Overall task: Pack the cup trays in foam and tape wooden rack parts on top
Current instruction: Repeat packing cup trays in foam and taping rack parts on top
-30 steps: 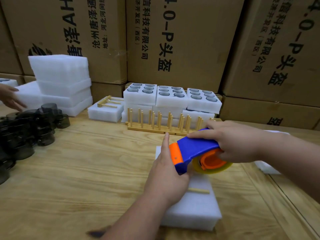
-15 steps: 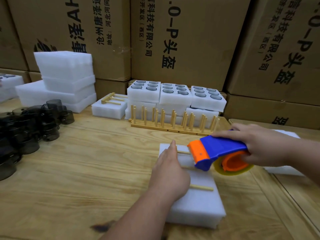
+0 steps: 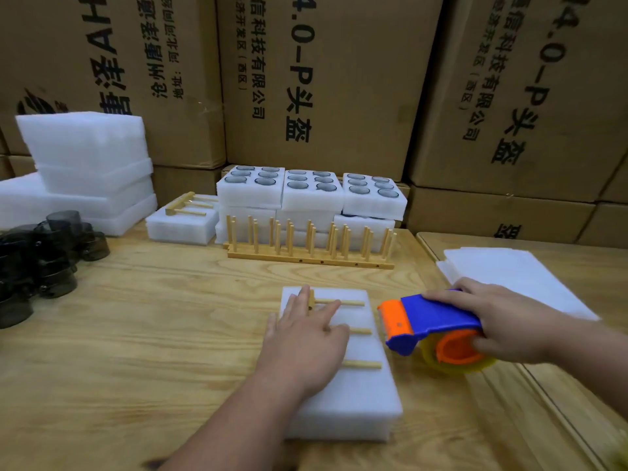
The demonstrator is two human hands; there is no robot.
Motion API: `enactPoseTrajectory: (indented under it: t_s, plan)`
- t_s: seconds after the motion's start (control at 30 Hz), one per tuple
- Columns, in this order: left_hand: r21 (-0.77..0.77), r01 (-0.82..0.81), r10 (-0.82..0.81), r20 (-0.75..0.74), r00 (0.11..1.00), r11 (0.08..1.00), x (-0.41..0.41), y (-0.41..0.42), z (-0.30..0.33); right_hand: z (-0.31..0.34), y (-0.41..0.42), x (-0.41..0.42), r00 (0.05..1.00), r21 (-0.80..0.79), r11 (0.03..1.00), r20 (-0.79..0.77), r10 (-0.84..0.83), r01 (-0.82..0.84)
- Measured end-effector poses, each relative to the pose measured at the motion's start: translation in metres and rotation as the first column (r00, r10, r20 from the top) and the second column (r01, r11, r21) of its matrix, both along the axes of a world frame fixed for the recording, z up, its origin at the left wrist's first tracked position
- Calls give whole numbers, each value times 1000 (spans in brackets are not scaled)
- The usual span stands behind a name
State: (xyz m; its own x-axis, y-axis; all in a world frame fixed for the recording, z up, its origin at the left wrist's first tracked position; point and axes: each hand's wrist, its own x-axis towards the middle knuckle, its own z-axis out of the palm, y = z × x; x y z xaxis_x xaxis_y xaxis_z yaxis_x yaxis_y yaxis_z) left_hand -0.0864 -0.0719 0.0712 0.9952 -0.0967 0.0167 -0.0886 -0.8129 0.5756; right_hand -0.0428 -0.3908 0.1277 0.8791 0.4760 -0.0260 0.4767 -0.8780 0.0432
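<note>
A white foam block (image 3: 353, 399) lies on the wooden table in front of me. A wooden rack part (image 3: 353, 331) with three pegs rests on its top. My left hand (image 3: 302, 338) lies flat on the block with straight fingers pressing the rack part's left side. My right hand (image 3: 503, 321) grips a blue and orange tape dispenser (image 3: 428, 324), held just right of the block, beside it. Foam cup trays (image 3: 311, 190) with dark cups stand at the back. A wooden peg rack (image 3: 311, 243) stands in front of them.
Dark plastic cups (image 3: 44, 253) crowd the left edge. A stack of foam blocks (image 3: 85, 168) stands back left, a foam block with a rack part (image 3: 183, 219) beside it. Flat foam sheets (image 3: 509, 277) lie right. Cardboard boxes (image 3: 323, 79) wall the back.
My right hand has drawn the tape dispenser rightward off the foam block. My left hand has flattened onto the rack part. Another person's hand at the left edge is gone from view.
</note>
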Motion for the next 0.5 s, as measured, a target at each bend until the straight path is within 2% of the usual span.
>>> enactPoseTrajectory:
  t_s: [0.13, 0.2, 0.27, 0.4, 0.5]
  plan:
    - [179, 26, -21, -29, 999, 984, 2, 2, 2, -16, -3, -5, 1000, 75, 997, 3, -3, 3]
    - [325, 49, -39, -36, 999, 944, 4, 0, 6, -20, -6, -6, 1000, 113, 994, 16, -11, 9]
    - [422, 99, -118, 19, 993, 901, 7, -9, 12, -23, -9, -7, 1000, 146, 989, 24, -19, 15]
    - [414, 229, -271, 45, 962, 881, 17, -38, 19, -29, -14, -8, 999, 162, 987, 50, -18, 9]
    - [512, 241, -292, 20, 956, 825, 21, -49, 11, -29, -16, -6, 998, 148, 989, 66, -15, 5]
